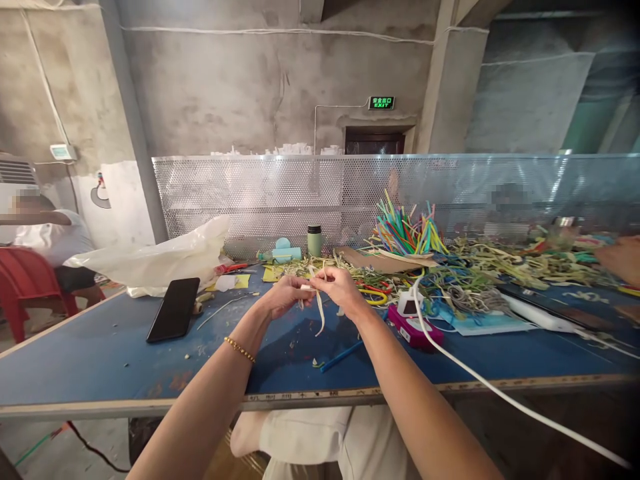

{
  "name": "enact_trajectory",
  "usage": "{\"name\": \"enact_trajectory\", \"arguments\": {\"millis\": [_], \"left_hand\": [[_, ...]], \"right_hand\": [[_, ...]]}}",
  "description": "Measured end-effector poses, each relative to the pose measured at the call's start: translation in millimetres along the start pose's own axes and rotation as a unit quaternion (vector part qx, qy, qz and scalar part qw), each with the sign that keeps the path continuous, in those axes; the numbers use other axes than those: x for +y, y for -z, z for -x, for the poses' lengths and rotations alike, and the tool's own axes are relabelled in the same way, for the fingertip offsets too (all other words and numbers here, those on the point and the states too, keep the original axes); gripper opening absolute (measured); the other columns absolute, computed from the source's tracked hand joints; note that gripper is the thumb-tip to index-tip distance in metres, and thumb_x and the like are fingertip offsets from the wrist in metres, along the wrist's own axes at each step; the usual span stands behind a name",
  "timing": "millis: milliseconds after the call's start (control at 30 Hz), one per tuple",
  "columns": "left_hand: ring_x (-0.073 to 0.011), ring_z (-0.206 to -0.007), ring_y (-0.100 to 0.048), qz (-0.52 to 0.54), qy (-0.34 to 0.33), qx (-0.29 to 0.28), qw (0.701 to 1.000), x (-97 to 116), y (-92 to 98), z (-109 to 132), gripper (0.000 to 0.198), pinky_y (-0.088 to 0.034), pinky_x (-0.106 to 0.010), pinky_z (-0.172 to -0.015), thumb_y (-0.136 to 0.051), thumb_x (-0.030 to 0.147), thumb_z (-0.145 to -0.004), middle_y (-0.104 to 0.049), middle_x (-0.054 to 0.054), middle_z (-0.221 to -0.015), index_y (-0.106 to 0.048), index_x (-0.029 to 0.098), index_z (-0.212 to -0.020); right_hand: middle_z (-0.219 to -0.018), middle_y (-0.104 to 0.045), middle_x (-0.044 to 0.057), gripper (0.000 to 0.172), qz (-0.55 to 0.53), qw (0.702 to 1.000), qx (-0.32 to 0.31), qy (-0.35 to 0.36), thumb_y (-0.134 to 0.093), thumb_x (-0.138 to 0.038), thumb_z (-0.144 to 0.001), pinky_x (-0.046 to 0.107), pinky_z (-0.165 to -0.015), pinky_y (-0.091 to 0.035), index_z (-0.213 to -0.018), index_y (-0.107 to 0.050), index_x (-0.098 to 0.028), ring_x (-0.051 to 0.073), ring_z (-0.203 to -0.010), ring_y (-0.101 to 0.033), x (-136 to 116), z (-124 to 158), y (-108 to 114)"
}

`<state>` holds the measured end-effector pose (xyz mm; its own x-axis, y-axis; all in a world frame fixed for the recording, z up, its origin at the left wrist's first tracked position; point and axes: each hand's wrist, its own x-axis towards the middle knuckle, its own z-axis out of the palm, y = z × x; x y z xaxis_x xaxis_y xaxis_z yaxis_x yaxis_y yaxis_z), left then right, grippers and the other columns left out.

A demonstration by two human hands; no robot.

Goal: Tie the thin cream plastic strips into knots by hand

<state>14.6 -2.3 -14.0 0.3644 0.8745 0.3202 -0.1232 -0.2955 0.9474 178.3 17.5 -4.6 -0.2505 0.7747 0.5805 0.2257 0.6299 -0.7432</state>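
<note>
Above the blue table my left hand [286, 297] and my right hand [341, 291] meet, fingertips close together. Between them is a thin pale strip [321, 315], its loose end curling down below the fingers. My left hand pinches it from one side, while my right hand's thumb and fingers close on it from the other. What material the strip is I cannot make out. A blue stick [342, 356] lies on the table below my right hand. Off to the left of my left hand is a black phone [173, 311].
Beyond my hands stand a green bottle [315, 241] and a bundle of coloured strips [407, 228]. Tangled pale strips [520, 263] cover the right side. A white cable [465, 380] runs from a magenta box [414, 329] over the table edge. Plastic sheeting [165, 257] lies left; a person sits beyond.
</note>
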Motion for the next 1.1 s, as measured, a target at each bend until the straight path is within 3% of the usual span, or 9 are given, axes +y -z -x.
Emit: {"name": "enact_trajectory", "arguments": {"millis": [233,400,467,533,633,733,867,1000,1100], "left_hand": [[-0.011,-0.054,-0.054,0.006,0.03,-0.017,0.999,2.7,0.4,2.9,0.015,-0.038,-0.026,-0.056,-0.081,0.015,-0.057,-0.061,-0.003,-0.058,-0.073,0.01,-0.069],[-0.0103,-0.055,-0.054,0.091,0.004,0.032,0.995,4.2,3.5,-0.3,0.021,-0.041,-0.025,-0.057,-0.083,0.022,-0.061,-0.061,-0.003,-0.062,-0.07,0.009,-0.07],[-0.0096,-0.055,-0.053,0.117,-0.011,0.074,0.99,5.0,5.8,-1.9,0.022,-0.04,-0.025,-0.057,-0.083,0.023,-0.06,-0.06,-0.002,-0.061,-0.069,0.009,-0.071],[-0.0093,-0.054,-0.051,0.116,-0.018,0.093,0.989,5.6,7.1,-2.6,0.022,-0.038,-0.024,-0.056,-0.083,0.022,-0.06,-0.058,-0.002,-0.059,-0.07,0.009,-0.071],[-0.0085,-0.053,-0.048,0.082,-0.008,0.059,0.995,5.5,5.9,-1.4,0.017,-0.035,-0.024,-0.053,-0.081,0.019,-0.059,-0.057,-0.002,-0.057,-0.069,0.009,-0.066],[-0.0074,-0.053,-0.046,0.057,0.013,0.012,0.998,5.5,2.4,1.5,0.012,-0.034,-0.024,-0.053,-0.078,0.015,-0.057,-0.059,-0.003,-0.061,-0.069,0.009,-0.063],[-0.0079,-0.053,-0.046,0.049,0.033,-0.033,0.998,8.7,-0.2,6.0,0.008,-0.034,-0.024,-0.054,-0.075,0.015,-0.058,-0.058,-0.002,-0.059,-0.07,0.011,-0.063],[-0.0106,-0.059,-0.052,0.055,0.032,-0.053,0.997,12.2,1.6,8.1,0.018,-0.038,-0.025,-0.058,-0.078,0.025,-0.064,-0.061,-0.004,-0.066,-0.073,0.011,-0.074],[-0.0112,-0.059,-0.053,0.023,0.011,-0.018,1.0,10.6,4.2,7.1,0.023,-0.037,-0.025,-0.057,-0.08,0.031,-0.066,-0.06,-0.004,-0.064,-0.072,0.012,-0.073]], "right_hand": [[-0.066,-0.062,0.002,0.023,-0.006,1.0,-0.009,-0.024,-0.065,-0.038,-0.073,0.027,-0.063,-0.041,-0.068,-0.066,-0.016,0.015,-0.064,-0.053,2.7,-2.6,-0.3],[-0.099,-0.063,0.013,0.037,0.117,0.962,0.236,0.076,-0.056,-0.042,-0.087,0.034,-0.074,-0.046,-0.109,-0.063,-0.013,0.018,-0.073,-0.056,4.9,-5.6,9.0],[-0.1,-0.062,0.013,0.032,0.154,0.94,0.266,0.145,-0.053,-0.037,-0.089,0.034,-0.077,-0.046,-0.109,-0.063,-0.015,0.019,-0.074,-0.055,1.6,-3.8,11.6],[-0.091,-0.063,0.01,0.023,0.176,0.939,0.223,0.194,-0.049,-0.032,-0.092,0.032,-0.076,-0.046,-0.095,-0.066,-0.017,0.019,-0.076,-0.056,-2.7,-0.9,11.0],[-0.087,-0.065,0.01,0.025,0.222,0.939,0.169,0.203,-0.051,-0.031,-0.092,0.034,-0.082,-0.043,-0.081,-0.07,-0.018,0.022,-0.087,-0.057,-6.4,2.0,5.7],[-0.084,-0.068,0.009,0.022,0.221,0.959,0.109,0.14,-0.061,-0.035,-0.085,0.035,-0.082,-0.042,-0.073,-0.071,-0.019,0.024,-0.088,-0.058,-4.1,1.8,1.6],[-0.069,-0.066,0.003,0.019,0.042,0.998,-0.008,0.035,-0.065,-0.034,-0.078,0.027,-0.063,-0.041,-0.069,-0.068,-0.017,0.017,-0.067,-0.057,2.1,-0.4,2.5],[-0.063,-0.062,0.0,0.018,-0.021,0.999,0.023,0.025,-0.066,-0.033,-0.073,0.025,-0.059,-0.039,-0.065,-0.064,-0.016,0.014,-0.06,-0.053,0.3,-0.6,4.2],[-0.06,-0.058,-0.001,0.021,-0.038,0.999,0.028,0.018,-0.066,-0.035,-0.071,0.024,-0.058,-0.038,-0.063,-0.062,-0.017,0.013,-0.058,-0.05,-5.1,0.6,4.5]]}}
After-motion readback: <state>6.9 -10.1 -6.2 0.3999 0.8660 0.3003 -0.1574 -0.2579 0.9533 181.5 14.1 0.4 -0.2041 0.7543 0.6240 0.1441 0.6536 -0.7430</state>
